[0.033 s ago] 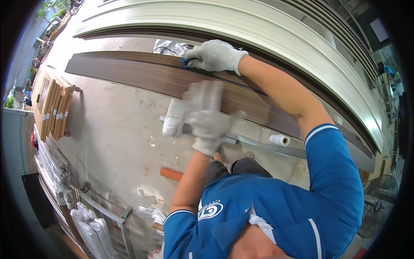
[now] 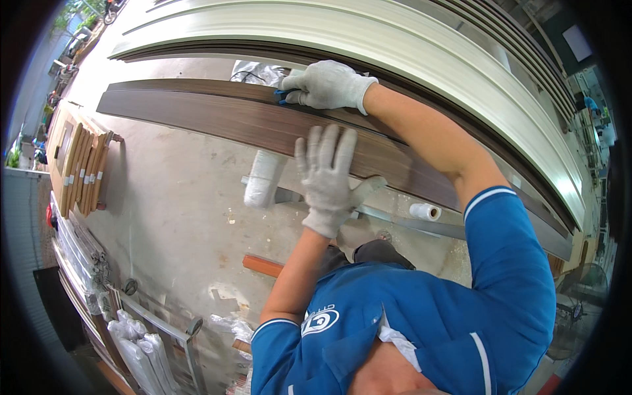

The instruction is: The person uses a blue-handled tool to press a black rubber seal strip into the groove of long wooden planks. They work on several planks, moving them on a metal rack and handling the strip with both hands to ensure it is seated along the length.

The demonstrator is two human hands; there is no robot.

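My left hand [image 2: 328,172], in a light grey work glove, is open with its fingers spread. Its fingertips lie over the near edge of a long dark brown wood-grain panel [image 2: 217,113]. Along the panel's far side runs a second narrow brown strip [image 2: 191,85], with a dark groove between the two. My right hand [image 2: 327,85], also gloved, is closed by that groove, farther back than the left. A small blue thing [image 2: 283,96] sticks out from its thumb and fingertips; most of it is hidden, so its kind does not show.
Long pale panels [image 2: 395,33] lie beyond the brown ones. Under the near edge are a wrapped white roll [image 2: 262,181], a grey rail [image 2: 421,225] and a small film roll [image 2: 425,212]. Wooden panels [image 2: 82,158] stack at left; an orange bar [image 2: 262,265] lies on the floor.
My left hand, blurred earlier, has shifted slightly right and now shows sharply with spread fingers. My right hand stays in place with the blue thing.
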